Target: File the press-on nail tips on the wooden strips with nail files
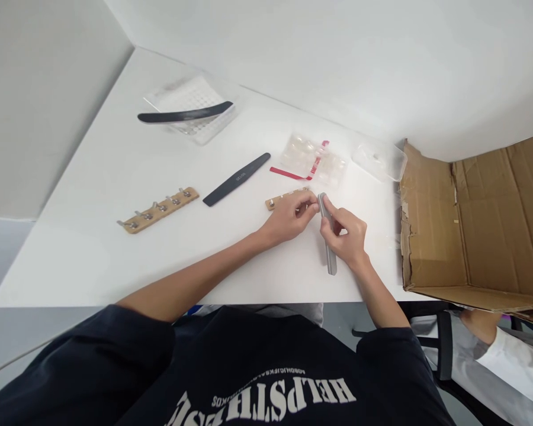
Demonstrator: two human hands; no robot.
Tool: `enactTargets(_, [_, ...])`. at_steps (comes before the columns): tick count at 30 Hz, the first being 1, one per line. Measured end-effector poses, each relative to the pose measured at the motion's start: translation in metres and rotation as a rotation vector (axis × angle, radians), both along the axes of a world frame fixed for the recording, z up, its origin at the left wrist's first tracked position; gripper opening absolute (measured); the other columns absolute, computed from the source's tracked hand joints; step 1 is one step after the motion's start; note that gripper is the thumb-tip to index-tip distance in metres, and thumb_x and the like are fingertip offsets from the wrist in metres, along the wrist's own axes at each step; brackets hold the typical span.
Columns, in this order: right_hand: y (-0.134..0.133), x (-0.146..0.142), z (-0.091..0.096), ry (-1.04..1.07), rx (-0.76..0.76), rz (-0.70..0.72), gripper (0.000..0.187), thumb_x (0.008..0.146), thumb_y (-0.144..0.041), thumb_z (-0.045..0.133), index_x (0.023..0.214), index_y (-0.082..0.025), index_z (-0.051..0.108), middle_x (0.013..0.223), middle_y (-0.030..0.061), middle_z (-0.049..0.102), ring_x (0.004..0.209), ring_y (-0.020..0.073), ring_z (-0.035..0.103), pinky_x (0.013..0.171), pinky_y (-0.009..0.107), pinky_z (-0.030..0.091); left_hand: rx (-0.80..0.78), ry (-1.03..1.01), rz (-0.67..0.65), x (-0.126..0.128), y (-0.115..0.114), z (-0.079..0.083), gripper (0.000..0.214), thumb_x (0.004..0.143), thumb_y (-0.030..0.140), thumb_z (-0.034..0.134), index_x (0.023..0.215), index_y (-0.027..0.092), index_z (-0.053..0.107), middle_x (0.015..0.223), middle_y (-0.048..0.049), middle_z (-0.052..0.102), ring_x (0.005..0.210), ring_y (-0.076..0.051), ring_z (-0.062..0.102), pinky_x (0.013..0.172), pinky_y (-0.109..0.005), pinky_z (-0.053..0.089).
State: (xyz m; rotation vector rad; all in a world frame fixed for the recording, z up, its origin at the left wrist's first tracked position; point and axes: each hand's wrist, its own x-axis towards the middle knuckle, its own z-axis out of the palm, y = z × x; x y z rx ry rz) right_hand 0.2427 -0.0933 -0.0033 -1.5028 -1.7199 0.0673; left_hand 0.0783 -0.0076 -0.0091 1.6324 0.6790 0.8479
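My right hand (346,234) grips a grey nail file (331,260), its far end pointing away from me. Fingers closed in a pinch, my left hand (293,214) meets the file's upper end; whatever it pinches is too small to make out. Partly behind my left hand lies a wooden strip with metal pegs (273,203). Further left is a second wooden strip (160,210) with several metal clips standing on it. A black nail file (236,179) rests between the strips.
A curved black nail file (185,113) lies across a clear plastic case (204,131) at the back left. Behind my hands is a clear pack with red tape (299,155), near a clear lid (377,160). An open cardboard box (435,236) stands right; a person's sleeve (515,355) shows below it.
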Motion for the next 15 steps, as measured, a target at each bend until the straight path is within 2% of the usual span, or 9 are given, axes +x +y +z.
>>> enactTargets(4, [-0.0003,0.002,-0.001,-0.013,-0.033,-0.07,0.043,0.096,-0.024,0.057,0.135,-0.025,0.076,0.061,-0.0067,0.049,0.052,0.0105,0.041,0.053,0.024,0.045,0.048,0.032,0.022,-0.0004,0.0,-0.0012,0.018,0.098,0.02,0.058,0.079,0.019,0.059,0.072,0.0009,0.052,0.066,-0.015,0.043,0.067,-0.029,0.033])
enactTargets(10, [-0.0001,0.0036,-0.0018,-0.082,-0.079,-0.051,0.042,0.095,-0.024,0.057,0.133,-0.024,0.077,0.061,-0.0068,0.048,0.052,0.0103,0.041,0.055,0.024,0.046,0.127,0.046,0.032,0.0007,0.0017,-0.0072,0.019,0.099,0.022,0.055,0.08,0.02,0.056,0.073,0.0013,0.052,0.066,-0.014,0.042,0.066,-0.03,0.034])
enactTargets(12, [0.0006,0.0041,-0.0022,-0.089,-0.067,-0.092,0.042,0.096,-0.024,0.056,0.133,-0.023,0.076,0.062,-0.0067,0.048,0.052,0.0104,0.041,0.055,0.024,0.045,0.144,0.056,0.036,0.0009,0.0019,-0.0088,0.017,0.099,0.023,0.056,0.082,0.02,0.057,0.074,0.0015,0.053,0.066,-0.014,0.043,0.066,-0.03,0.035])
enactTargets(15, [0.0008,0.0044,-0.0028,-0.093,-0.025,-0.049,0.043,0.097,-0.024,0.057,0.136,-0.023,0.075,0.062,-0.0067,0.048,0.052,0.0103,0.041,0.055,0.024,0.046,0.155,0.053,0.03,0.0007,0.002,-0.0092,0.019,0.1,0.023,0.055,0.081,0.02,0.055,0.074,0.0017,0.051,0.066,-0.014,0.042,0.065,-0.03,0.035])
